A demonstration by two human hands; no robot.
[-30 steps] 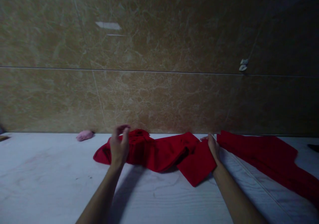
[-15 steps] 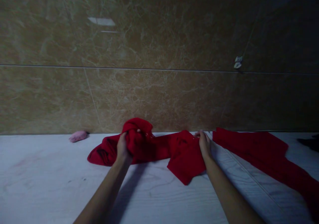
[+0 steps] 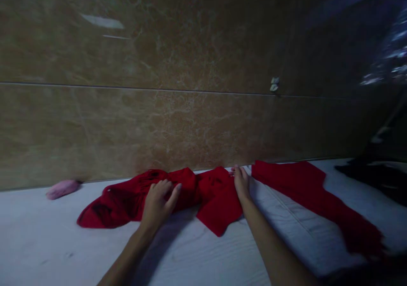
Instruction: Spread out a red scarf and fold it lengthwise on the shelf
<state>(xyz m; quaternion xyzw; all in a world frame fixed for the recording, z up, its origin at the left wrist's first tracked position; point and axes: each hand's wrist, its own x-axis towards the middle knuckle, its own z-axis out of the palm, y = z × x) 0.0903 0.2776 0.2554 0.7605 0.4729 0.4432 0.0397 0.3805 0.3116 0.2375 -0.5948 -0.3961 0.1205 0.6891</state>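
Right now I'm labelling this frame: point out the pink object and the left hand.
Pink object point(image 3: 62, 189): head view, middle of its visible surface.
Left hand point(image 3: 156, 205): head view, back of the hand.

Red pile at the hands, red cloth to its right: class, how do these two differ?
The pile is bunched and rumpled; the cloth is spread flatter.
The pile has the left hand over it and the right hand at its right edge; the cloth has neither hand on it.
The pile lies mostly along the wall; the cloth slants away from it.
Both are red, on a white table.
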